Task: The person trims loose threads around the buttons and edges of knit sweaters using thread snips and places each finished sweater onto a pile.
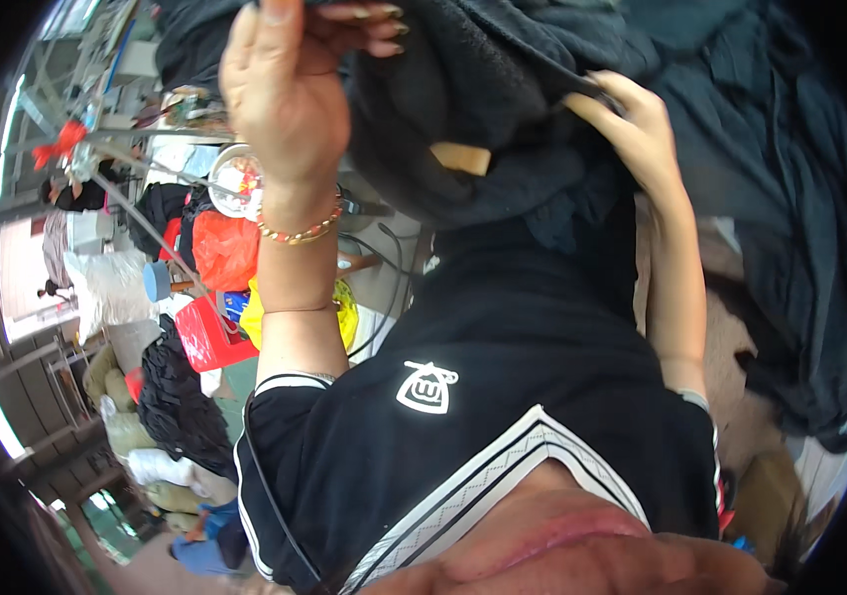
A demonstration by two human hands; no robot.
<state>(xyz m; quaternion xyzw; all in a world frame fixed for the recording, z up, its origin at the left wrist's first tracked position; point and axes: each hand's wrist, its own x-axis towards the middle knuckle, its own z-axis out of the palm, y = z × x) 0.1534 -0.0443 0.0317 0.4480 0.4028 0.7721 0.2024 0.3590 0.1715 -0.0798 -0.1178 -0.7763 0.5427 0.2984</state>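
A dark grey-black garment (503, 89) of soft cloth hangs bunched in front of me. My right hand (637, 129) pinches its edge between thumb and fingers. At the upper left, my left hand (290, 109) is raised beside the cloth, its fingers apart and their tips partly beyond the top of the picture. Nothing shows in its palm. A small tan patch or tag (461, 159) lies on the garment between the hands. A beaded bracelet (300, 230) circles my left wrist.
More dark cloth (781, 228) drapes down on the right. To the left stand a white bowl-like container (235, 180), an orange-red bag (225, 248), a red plastic stool or box (210, 332) and heaped dark cloth (181, 397). Another person (86, 188) is farther off at the left.
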